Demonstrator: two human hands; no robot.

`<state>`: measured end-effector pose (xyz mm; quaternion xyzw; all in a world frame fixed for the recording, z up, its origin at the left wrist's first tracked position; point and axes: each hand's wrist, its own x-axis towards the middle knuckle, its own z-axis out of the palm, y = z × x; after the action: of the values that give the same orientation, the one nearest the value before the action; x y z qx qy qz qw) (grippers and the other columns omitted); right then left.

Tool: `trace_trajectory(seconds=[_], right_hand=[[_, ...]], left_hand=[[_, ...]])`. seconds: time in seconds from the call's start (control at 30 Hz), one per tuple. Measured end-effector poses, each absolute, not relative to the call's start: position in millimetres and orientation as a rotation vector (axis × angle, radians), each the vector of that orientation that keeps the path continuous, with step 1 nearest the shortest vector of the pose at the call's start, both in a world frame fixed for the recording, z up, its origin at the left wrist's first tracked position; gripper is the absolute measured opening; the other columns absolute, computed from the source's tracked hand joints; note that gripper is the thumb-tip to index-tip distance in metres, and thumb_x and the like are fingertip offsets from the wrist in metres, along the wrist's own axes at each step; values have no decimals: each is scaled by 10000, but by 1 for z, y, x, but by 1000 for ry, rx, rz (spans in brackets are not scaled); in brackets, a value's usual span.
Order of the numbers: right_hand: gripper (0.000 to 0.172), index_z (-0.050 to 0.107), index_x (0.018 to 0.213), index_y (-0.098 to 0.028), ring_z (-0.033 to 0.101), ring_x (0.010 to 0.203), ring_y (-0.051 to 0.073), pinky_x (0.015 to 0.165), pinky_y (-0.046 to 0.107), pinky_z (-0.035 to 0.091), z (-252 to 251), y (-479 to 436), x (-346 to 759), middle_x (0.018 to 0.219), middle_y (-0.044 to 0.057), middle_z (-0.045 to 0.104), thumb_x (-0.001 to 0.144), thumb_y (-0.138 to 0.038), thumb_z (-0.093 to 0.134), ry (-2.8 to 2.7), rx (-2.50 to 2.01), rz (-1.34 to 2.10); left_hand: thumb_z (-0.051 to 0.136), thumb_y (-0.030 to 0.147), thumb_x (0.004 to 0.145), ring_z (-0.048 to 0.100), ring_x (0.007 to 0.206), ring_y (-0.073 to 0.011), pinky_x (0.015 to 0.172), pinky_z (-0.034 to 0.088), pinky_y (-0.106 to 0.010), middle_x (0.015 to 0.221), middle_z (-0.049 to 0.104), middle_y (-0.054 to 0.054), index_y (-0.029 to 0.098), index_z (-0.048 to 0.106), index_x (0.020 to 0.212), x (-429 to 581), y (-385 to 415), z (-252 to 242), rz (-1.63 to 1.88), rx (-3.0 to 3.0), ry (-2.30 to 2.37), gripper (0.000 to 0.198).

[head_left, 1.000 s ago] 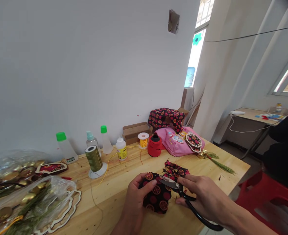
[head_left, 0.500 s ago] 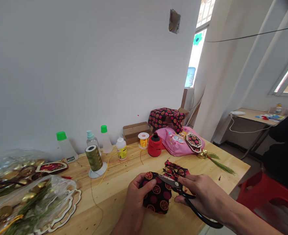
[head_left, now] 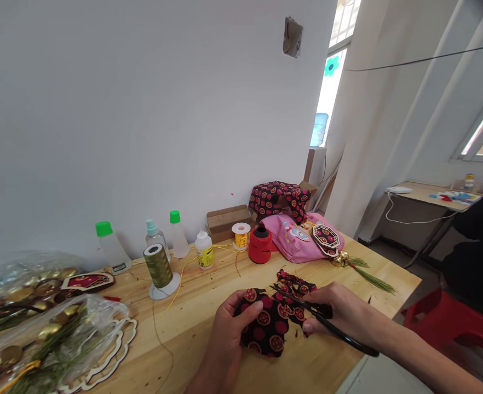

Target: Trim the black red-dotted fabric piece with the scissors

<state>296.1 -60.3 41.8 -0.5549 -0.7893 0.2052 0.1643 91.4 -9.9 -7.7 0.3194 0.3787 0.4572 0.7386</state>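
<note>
My left hand (head_left: pixel 235 323) pinches a piece of black fabric (head_left: pixel 263 334) patterned with red and orange round motifs, thumb on top. In my right hand (head_left: pixel 342 312) is a pair of black-handled scissors (head_left: pixel 319 313), blades pointing left toward the fabric's upper right edge. Past the blades lie crumpled scraps of the same cloth (head_left: pixel 297 283) on the wooden table, partly behind the scissors and my right fingers. Whether the blades touch the held piece I cannot tell.
Behind my hands stand a red thread spool (head_left: pixel 260 245), a yellow cord spool (head_left: pixel 241 235), a glue bottle (head_left: pixel 204 250) and an olive thread cone (head_left: pixel 158 265). A pink bag (head_left: pixel 280 227) bears an octagonal tasselled ornament (head_left: pixel 326 241). Plastic-wrapped bells (head_left: pixel 48 328) lie at left.
The scissors have drawn back to the right from the held fabric, and their handles have swung slightly right with my right hand. My left hand and the fabric have hardly moved.
</note>
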Motion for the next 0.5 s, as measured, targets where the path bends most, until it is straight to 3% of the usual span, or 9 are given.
trace_trajectory(seconds=[0.23, 0.37, 0.5], right_hand=[[394, 658, 912, -160, 530, 576, 151, 461, 216, 369, 28, -63, 309, 695, 16, 637, 796, -510, 522, -2044, -1477, 792], [484, 623, 985, -157, 532, 611, 162, 505, 229, 405, 24, -66, 307, 738, 21, 618, 700, -547, 616, -2046, -1445, 678], [460, 620, 970, -168, 531, 630, 167, 548, 236, 415, 32, -72, 300, 751, 29, 614, 702, -543, 621, -2164, -1453, 583]], left_hand=[[816, 220, 453, 632, 518, -148, 513, 496, -250, 587, 717, -18, 148, 634, 640, 90, -8, -7, 1047, 722, 814, 271], [812, 220, 463, 637, 531, -156, 535, 504, -270, 590, 713, -5, 157, 612, 642, 89, -8, -7, 1053, 723, 805, 276], [766, 207, 550, 649, 578, -170, 554, 501, -281, 653, 725, -21, 159, 613, 710, 88, -9, -7, 998, 715, 814, 227]])
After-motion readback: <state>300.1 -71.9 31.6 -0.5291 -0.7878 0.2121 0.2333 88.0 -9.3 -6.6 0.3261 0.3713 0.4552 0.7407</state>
